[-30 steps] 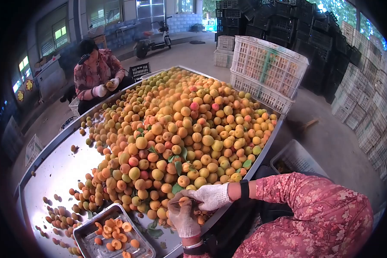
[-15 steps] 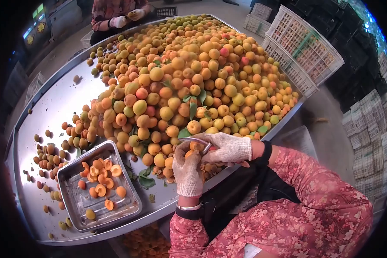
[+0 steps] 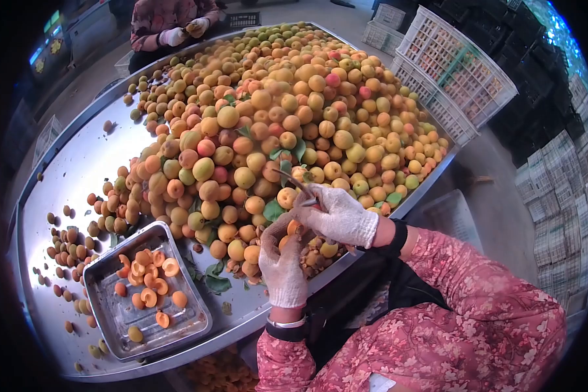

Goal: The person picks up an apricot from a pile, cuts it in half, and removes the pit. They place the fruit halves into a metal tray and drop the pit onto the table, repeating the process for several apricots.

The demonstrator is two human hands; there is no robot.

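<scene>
My left hand [image 3: 283, 269], in a white knit glove, has its fingers curled round an apricot [image 3: 294, 227], of which only a small orange part shows. Close beside it, my gloved right hand [image 3: 341, 215] grips a knife [image 3: 295, 181] with a thin, slightly curved metal blade and some red near the handle. The blade points up and left, over the heap of apricots [image 3: 242, 176]. To the left of my hands, a metal tray [image 3: 199, 312] holds apricot halves [image 3: 151, 281] and a few whole fruits.
The heap covers much of the metal table [image 3: 65, 166], with loose apricots at left and leaves [image 3: 217, 281] near the tray. Across the table another person's gloved hands [image 3: 184, 32] hold something small. White crates [image 3: 457, 65] stand beyond the right edge; more crates [image 3: 552, 189] are stacked farther right.
My right hand has lifted slightly, and the knife blade has swung from lying across the fruit to pointing up and left. The whole view has shifted a little.
</scene>
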